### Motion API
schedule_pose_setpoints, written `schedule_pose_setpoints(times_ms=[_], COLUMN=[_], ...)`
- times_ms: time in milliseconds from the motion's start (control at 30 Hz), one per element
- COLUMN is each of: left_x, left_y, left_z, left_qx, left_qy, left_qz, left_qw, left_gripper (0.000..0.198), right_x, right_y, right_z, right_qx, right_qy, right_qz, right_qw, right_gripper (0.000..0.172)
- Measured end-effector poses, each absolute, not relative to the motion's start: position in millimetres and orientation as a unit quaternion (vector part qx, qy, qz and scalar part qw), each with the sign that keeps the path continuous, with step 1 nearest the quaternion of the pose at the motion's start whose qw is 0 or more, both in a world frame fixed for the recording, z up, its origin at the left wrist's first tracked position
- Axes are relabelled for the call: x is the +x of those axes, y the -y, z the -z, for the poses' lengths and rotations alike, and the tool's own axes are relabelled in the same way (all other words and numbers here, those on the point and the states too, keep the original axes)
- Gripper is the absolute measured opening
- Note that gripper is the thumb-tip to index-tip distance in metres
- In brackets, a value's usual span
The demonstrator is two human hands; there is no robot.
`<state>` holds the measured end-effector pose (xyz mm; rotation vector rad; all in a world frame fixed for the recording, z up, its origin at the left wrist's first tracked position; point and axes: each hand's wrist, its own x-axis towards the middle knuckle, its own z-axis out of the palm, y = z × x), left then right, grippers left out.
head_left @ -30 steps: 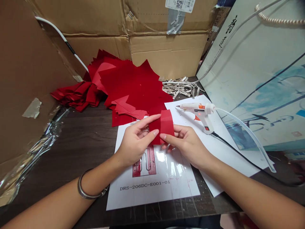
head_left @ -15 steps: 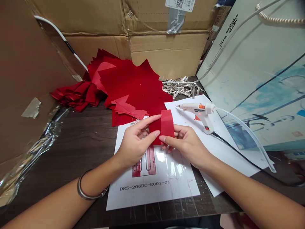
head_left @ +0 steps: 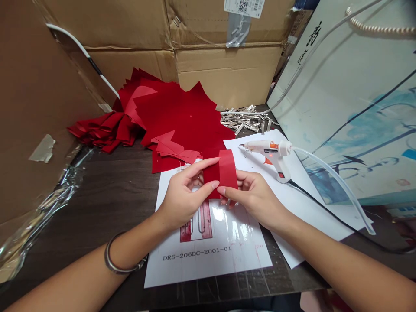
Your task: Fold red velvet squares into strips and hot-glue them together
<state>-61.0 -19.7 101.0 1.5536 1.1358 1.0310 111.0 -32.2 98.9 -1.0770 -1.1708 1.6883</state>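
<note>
Between my two hands is a piece of red fabric [head_left: 228, 171], its right part folded over so a lighter red side faces up. My left hand [head_left: 186, 190] pinches its left side, thumb in front and fingers partly behind. On the right edge, my right hand [head_left: 251, 195] grips the fold with the thumb on top and the other fingers underneath. Below the fabric lies a printed sheet [head_left: 211, 268] with a picture and the code DRS-206DC-E001-01, partly covered by my hands. A white hot glue gun [head_left: 274, 151] lies on its side to the right.
Behind my hands spreads a pile of red fabric pieces [head_left: 182, 112], with bunched red pieces [head_left: 107, 130] at its left. Metal hair clips [head_left: 248, 119] are heaped at the back. Another white sheet [head_left: 302, 216] lies under the glue gun's black cord. Cardboard [head_left: 227, 73] walls the back.
Both hands hold the folded red fabric almost exactly as before. The whole view has shifted very slightly.
</note>
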Motion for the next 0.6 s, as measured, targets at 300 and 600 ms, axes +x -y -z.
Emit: schedule_pose_setpoints(times_ms=[300, 600], left_x=[-61.3, -61.0], left_y=[19.8, 20.7], left_z=[-101.3, -104.1], left_qx=[0.637, 0.642], left_qy=[-0.469, -0.465], left_qz=[-0.416, -0.418], left_qw=[0.449, 0.444], left_gripper=[0.042, 0.042], right_x=[110.9, 111.0], right_y=[32.3, 31.8], right_z=[-97.5, -99.9], right_qx=[-0.42, -0.423], right_qy=[0.464, 0.461], right_qz=[-0.67, -0.675], right_qw=[0.4, 0.391], right_gripper=[0.021, 0.024])
